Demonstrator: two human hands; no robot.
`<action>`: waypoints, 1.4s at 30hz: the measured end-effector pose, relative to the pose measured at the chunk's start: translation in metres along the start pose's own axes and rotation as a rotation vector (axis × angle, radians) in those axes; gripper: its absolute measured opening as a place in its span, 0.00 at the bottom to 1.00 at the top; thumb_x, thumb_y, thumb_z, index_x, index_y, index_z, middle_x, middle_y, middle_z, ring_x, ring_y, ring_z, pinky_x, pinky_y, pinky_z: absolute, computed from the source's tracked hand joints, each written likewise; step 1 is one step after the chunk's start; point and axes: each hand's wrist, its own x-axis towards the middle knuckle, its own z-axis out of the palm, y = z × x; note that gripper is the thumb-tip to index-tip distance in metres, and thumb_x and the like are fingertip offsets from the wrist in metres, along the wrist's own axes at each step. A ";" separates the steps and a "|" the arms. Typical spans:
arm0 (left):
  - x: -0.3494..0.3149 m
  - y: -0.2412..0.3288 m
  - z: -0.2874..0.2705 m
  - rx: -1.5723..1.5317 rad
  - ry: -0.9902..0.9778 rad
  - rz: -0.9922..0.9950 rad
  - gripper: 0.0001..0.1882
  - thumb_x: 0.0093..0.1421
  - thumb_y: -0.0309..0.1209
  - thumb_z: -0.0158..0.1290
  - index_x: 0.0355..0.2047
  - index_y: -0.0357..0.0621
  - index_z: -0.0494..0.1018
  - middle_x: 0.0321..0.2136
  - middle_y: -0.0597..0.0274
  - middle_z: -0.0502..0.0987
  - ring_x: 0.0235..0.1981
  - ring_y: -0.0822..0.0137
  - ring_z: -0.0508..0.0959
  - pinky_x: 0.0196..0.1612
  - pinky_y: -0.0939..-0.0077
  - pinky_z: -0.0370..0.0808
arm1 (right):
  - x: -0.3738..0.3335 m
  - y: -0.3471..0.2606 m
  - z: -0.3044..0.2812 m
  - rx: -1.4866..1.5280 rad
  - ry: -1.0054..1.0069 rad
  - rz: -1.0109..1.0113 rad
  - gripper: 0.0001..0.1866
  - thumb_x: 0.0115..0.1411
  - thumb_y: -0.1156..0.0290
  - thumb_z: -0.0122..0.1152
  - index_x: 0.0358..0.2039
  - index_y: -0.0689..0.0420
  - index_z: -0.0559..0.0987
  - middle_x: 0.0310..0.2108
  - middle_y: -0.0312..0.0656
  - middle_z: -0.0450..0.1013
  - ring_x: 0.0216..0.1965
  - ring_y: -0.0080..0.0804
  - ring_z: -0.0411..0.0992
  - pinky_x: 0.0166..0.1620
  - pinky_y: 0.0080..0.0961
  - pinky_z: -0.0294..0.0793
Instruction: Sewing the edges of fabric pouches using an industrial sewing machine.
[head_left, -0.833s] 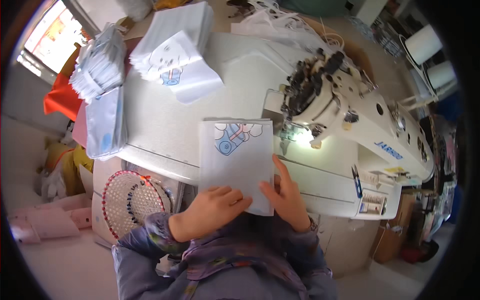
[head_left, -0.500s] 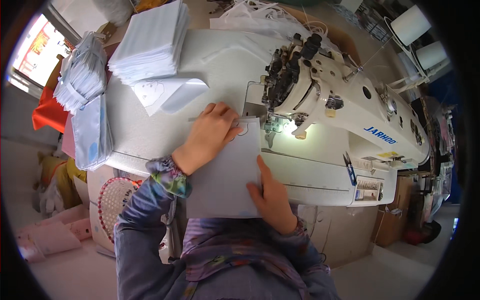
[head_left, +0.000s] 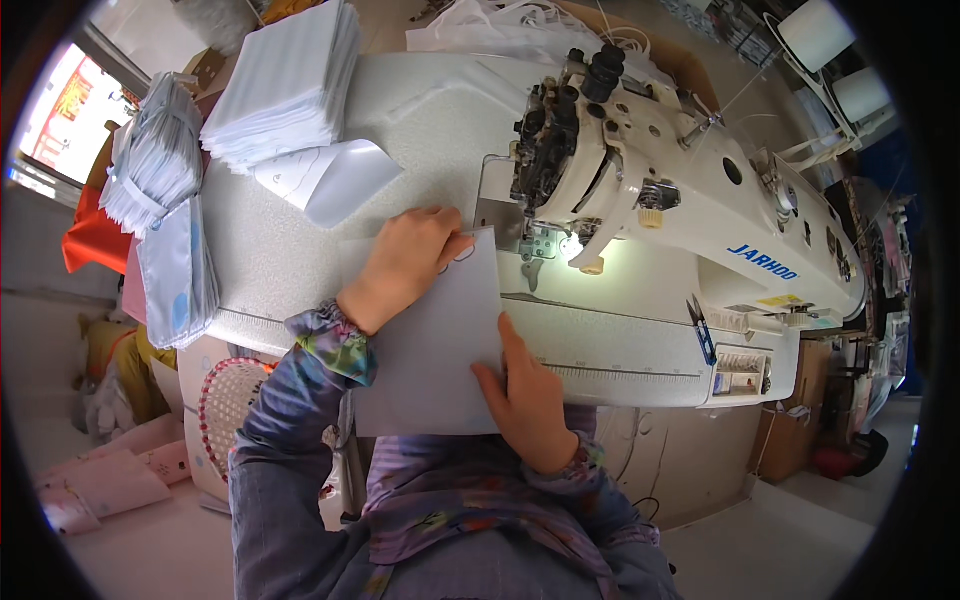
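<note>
A pale grey-white fabric panel (head_left: 425, 375) lies over the front edge of the sewing table and hangs toward my lap. My left hand (head_left: 405, 262) is closed on its top edge, fingers curled and thumb pressed near a dark curved printed line. Along the panel's right edge rests my right hand (head_left: 527, 405), its forefinger stretched forward and thumb apart; its other fingers are partly hidden. Just right of the panel's top corner, apart from it, is the lit presser foot (head_left: 540, 243) of a white sewing machine (head_left: 660, 190).
Behind my left hand lie a curled white piece (head_left: 350, 180) and a stack of white fabric (head_left: 285, 85). Tied bundles (head_left: 155, 165) stand at the left edge. Thread snips (head_left: 702, 330) and a small parts tray (head_left: 740, 375) sit at the right. A basket (head_left: 225, 405) stands below the table.
The panel has shifted slightly left with both hands, a little farther from the presser foot. The whole view has also moved a little. Both hands keep much the same pose.
</note>
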 end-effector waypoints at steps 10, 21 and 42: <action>-0.006 0.014 0.014 0.152 0.213 0.166 0.08 0.64 0.32 0.64 0.39 0.43 0.78 0.43 0.57 0.81 0.45 0.48 0.81 0.45 0.53 0.79 | 0.004 -0.003 -0.002 0.034 0.014 -0.018 0.34 0.66 0.72 0.70 0.71 0.62 0.70 0.35 0.56 0.78 0.29 0.54 0.77 0.34 0.43 0.76; -0.023 0.066 0.040 0.106 0.147 0.194 0.30 0.57 0.37 0.68 0.59 0.41 0.77 0.59 0.55 0.77 0.61 0.52 0.78 0.62 0.57 0.79 | -0.007 0.010 -0.009 0.072 0.143 0.004 0.29 0.65 0.74 0.71 0.66 0.65 0.75 0.25 0.47 0.71 0.23 0.40 0.70 0.30 0.36 0.71; -0.079 0.053 0.010 -0.128 -0.035 0.186 0.13 0.58 0.28 0.66 0.43 0.43 0.80 0.41 0.58 0.77 0.44 0.52 0.80 0.45 0.62 0.80 | -0.036 0.014 -0.045 0.964 -0.273 0.577 0.44 0.73 0.85 0.56 0.82 0.53 0.47 0.42 0.44 0.80 0.42 0.26 0.79 0.50 0.25 0.83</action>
